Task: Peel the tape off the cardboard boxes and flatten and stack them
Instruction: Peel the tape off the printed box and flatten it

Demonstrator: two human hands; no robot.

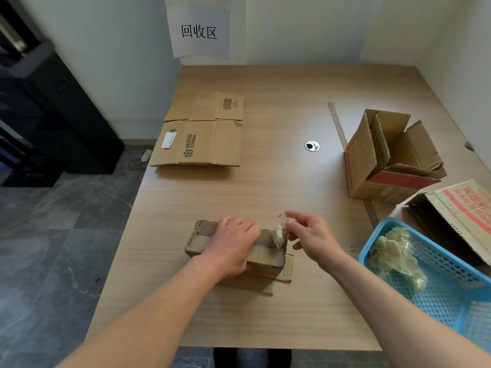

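Bare forearms [164,309] lead up to the work. Left grip [231,245] lies over the small box [268,258] on the desk [265,187], fingers curled over its top, holding it down. Just to its right, the right grip [310,237] pinches a crumpled wad of tape [279,233] between thumb and fingertips; the wad seems attached at the box's top edge. To peel cleanly, press close beside the peel line and draw the tape low and steadily, so the card does not tear. Right of that grip, the blue basket [451,301] holds tape scraps [396,256]. Beyond the left grip lies the flattened stack [202,134]; beyond the right, an open box [385,155].
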